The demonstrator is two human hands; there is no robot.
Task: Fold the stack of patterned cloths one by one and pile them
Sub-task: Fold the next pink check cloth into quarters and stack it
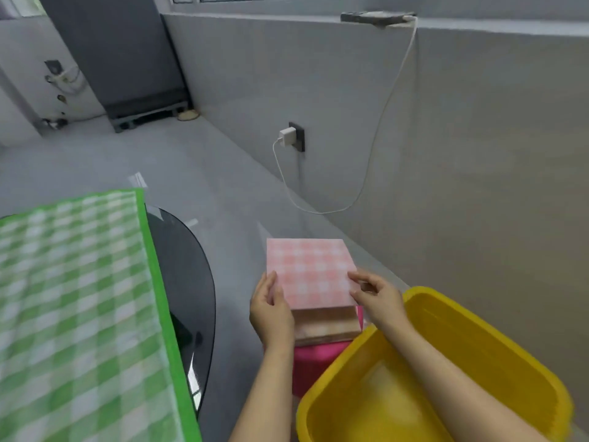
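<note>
- A folded pink checked cloth point(310, 271) lies flat and square on top of a pile of folded cloths point(325, 325), right of the middle of the view.
- The layer under it is brown checked, and its near edge shows below the pink cloth.
- The pile sits on a bright pink support point(314, 362); what it is, I cannot tell.
- The left hand point(271, 309) holds the left edge of the pink cloth, the thumb on top and the fingers curled at the side of the pile.
- The right hand point(376, 296) pinches the right edge of the same cloth, its fingers together on the fabric.
- A yellow plastic basin point(478, 333) stands just beside the pile on the right, under the right forearm.
- A green checked cloth point(73, 314) is spread over a dark glass table point(188, 282) at the left, well apart from the pile.
- On the grey wall behind, a white charger point(287, 135) sits in a socket, and its cable point(376, 135) runs up to a device on the ledge point(377, 17).
</note>
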